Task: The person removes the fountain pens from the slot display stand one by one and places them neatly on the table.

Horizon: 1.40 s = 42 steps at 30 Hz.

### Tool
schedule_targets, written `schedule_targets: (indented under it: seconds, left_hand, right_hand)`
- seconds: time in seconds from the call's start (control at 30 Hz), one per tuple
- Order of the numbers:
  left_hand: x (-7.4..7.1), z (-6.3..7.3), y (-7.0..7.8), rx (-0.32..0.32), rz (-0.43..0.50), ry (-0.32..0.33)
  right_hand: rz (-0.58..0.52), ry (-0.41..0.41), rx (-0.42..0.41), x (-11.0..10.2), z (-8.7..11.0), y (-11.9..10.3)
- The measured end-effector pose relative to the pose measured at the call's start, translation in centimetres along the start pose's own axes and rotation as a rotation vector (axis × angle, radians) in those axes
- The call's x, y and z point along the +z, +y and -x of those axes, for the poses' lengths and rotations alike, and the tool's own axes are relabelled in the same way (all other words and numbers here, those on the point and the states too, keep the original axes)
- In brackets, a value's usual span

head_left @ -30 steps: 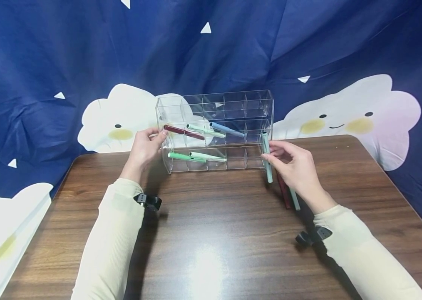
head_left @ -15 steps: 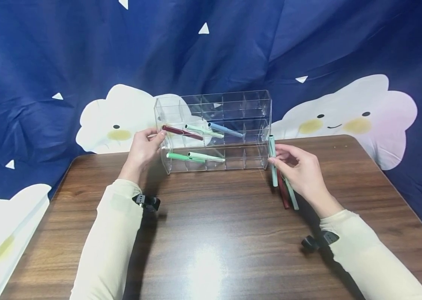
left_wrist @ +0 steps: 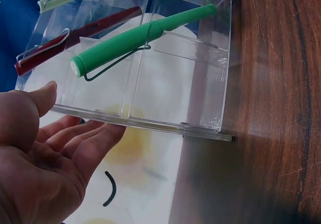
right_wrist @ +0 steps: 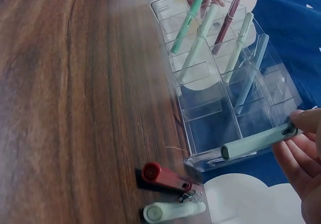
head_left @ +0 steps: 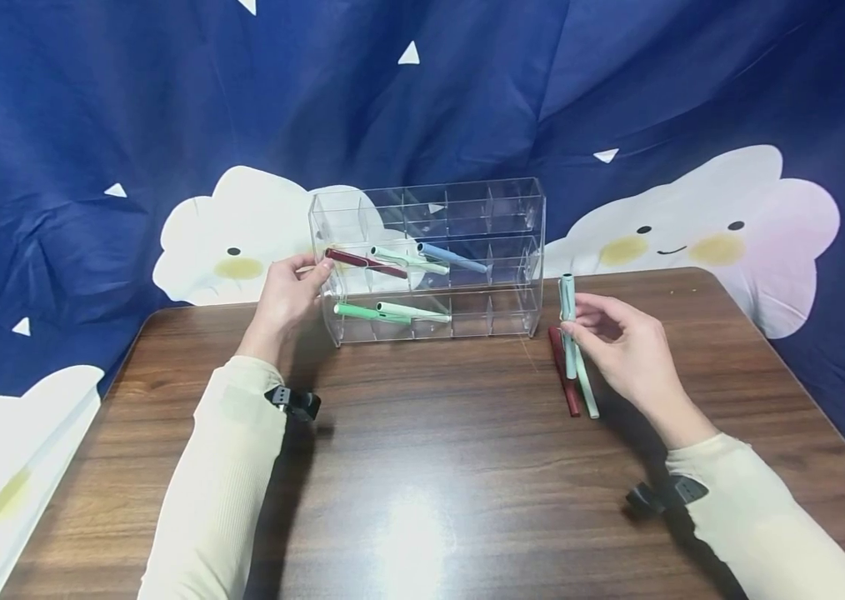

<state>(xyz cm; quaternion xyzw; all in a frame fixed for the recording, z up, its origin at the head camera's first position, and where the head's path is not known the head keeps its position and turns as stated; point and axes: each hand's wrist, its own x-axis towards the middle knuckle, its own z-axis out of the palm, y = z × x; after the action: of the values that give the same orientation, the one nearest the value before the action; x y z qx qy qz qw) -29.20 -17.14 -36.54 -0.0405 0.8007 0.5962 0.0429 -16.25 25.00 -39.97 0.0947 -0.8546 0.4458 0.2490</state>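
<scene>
A clear acrylic pen organizer (head_left: pixel 493 290) with tiered compartments stands on the table. My left hand (head_left: pixel 290 300) grips its left side wall, thumb at the front edge and fingers behind. Between my right thumb and fingertips I pinch a pale teal pen (head_left: pixel 568 333), held upright; the right hand (head_left: pixel 628 350) is just right of the organizer. Under that pen, a dark red pen (head_left: pixel 563 375) and a light green pen (head_left: pixel 586 387) lie on the table. In the organizer's middle tier sit a dark red pen (left_wrist: pixel 80 38), a mint pen (head_left: pixel 407 260) and a blue pen (head_left: pixel 452 257).
The lower tier holds a bright green pen (left_wrist: pixel 145 40) and a pale green pen (head_left: pixel 415 313). The wooden table (head_left: pixel 362 467) spreads in front, its back edge close behind the organizer. Behind it hangs a blue curtain (head_left: pixel 467 92) with clouds.
My right hand has moved right with the teal pen, from the organizer's right edge to above the two pens on the table. The left hand keeps its grip.
</scene>
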Motion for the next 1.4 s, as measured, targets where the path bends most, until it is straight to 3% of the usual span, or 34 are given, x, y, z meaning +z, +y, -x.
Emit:
schedule_targets:
  seconds: [0.23, 0.6, 1.4]
  left_hand:
    - [0.0, -0.2, 0.0, 0.001, 0.029, -0.010]
    - [-0.4, 0.0, 0.0, 0.002, -0.022, -0.013]
    - [-0.3, 0.1, 0.1, -0.004, -0.022, -0.039]
  right_hand:
    - [0.038, 0.012, 0.026, -0.8, 0.2, 0.4]
    - [0.105, -0.011, 0.103, -1.4, 0.7, 1.2]
    - [0.288, -0.125, 0.200, -2.8, 1.7, 4.2]
